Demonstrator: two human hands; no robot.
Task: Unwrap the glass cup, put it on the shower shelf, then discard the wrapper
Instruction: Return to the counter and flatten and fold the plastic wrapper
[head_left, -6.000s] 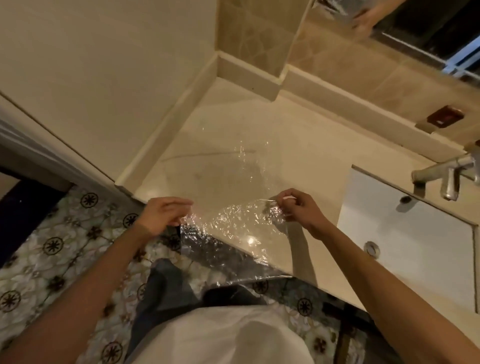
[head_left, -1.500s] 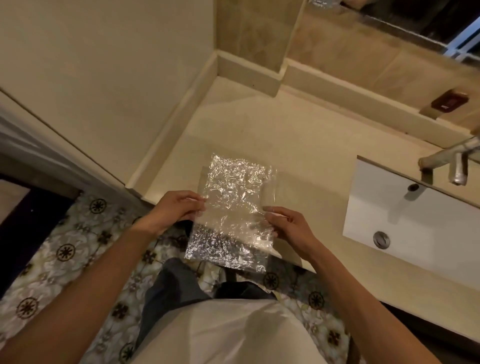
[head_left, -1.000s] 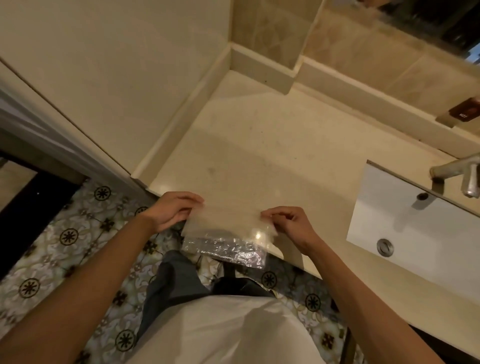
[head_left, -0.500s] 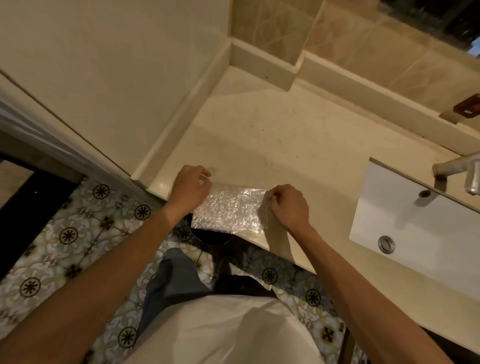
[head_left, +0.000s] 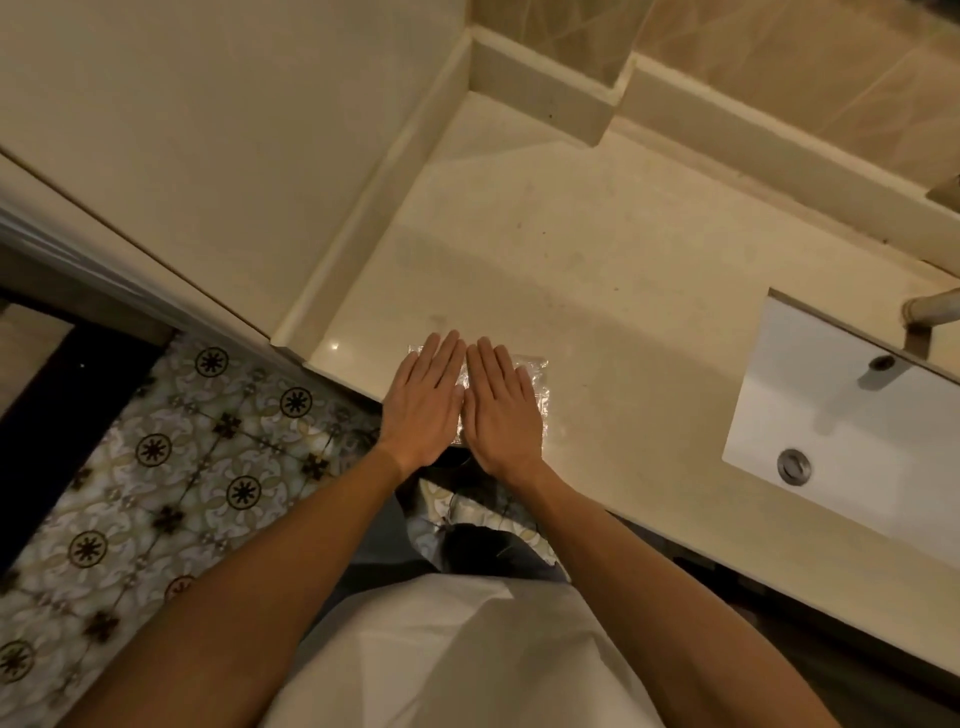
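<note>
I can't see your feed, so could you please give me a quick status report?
Left hand and right hand flat, pressing the folded wrapper on the countertop edge. Glass cup not in view. Nothing in the way.

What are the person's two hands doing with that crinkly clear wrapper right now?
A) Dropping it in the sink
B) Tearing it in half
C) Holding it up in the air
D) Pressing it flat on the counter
D: the left hand and right hand lie flat, side by side, on the folded wrapper at the counter edge.
</note>
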